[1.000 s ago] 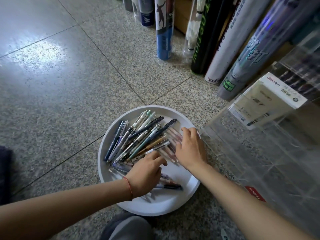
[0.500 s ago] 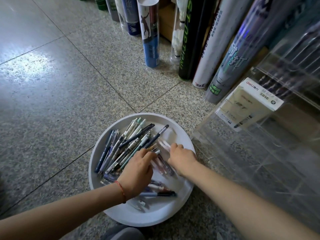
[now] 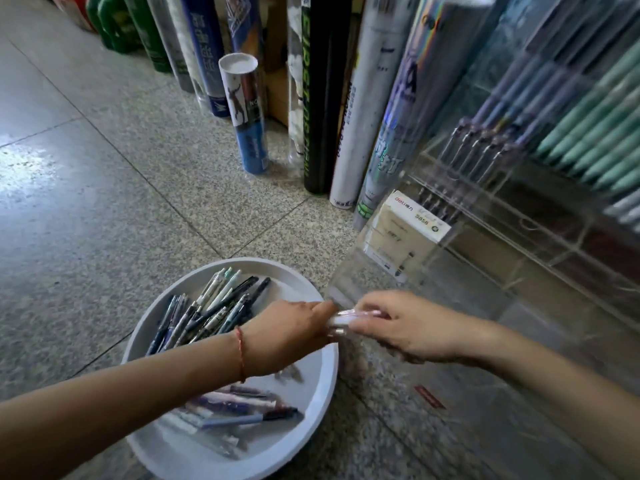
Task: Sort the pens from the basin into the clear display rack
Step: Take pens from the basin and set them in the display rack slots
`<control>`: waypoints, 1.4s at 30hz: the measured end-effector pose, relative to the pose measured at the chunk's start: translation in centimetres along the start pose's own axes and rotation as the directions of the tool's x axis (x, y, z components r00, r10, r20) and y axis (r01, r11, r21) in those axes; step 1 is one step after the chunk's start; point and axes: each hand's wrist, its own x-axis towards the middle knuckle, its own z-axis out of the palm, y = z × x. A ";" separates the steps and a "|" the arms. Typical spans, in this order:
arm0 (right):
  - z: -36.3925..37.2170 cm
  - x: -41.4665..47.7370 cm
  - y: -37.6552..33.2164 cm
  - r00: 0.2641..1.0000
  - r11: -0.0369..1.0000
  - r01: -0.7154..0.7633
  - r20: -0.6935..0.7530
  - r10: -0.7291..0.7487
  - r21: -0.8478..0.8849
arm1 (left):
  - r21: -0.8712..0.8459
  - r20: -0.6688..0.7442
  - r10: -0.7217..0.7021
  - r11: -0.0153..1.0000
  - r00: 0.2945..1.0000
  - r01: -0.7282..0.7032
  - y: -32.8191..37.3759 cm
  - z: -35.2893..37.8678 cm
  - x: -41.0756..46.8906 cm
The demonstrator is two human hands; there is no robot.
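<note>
A white round basin (image 3: 282, 270) sits on the floor with several dark and light pens (image 3: 207, 315) heaped at its far left and a few more pens (image 3: 235, 408) near its front. My right hand (image 3: 405, 327) grips a small bundle of pink-clear pens (image 3: 346, 318) just past the basin's right rim, in front of the clear display rack (image 3: 519, 244). My left hand (image 3: 287, 336) reaches across the basin and its fingertips meet the bundle's left end; its grip is hidden.
The rack's upper rows hold purple pens (image 3: 502, 109) and green pens (image 3: 595, 133); a white label card (image 3: 408, 226) hangs on its front. Tall shuttlecock tubes (image 3: 322, 98) stand against the shelf behind the basin. Speckled tile floor (image 3: 104, 202) stretches to the left.
Both hands have come up out of the pile and moved right to the basin's rim, the right one carrying a bundle of pink pens. The view has tilted up toward the rack.
</note>
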 end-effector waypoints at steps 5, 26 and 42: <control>-2.3 -2.7 -0.8 0.963 0.832 0.143 -0.269 0.007 0.536 | -0.262 -0.104 -0.144 0.959 0.984 0.113 2.4 -2.7 1.4; -11.6 -10.6 -0.8 0.701 0.488 0.627 -0.713 -0.013 0.608 | -0.972 0.173 -0.223 0.119 0.959 0.203 12.6 -10.9 11.2; -14.8 -13.3 -2.7 0.065 0.757 0.644 -0.979 -0.195 -0.108 | -0.907 -0.200 -0.413 0.421 0.889 -0.009 11.1 -10.9 14.3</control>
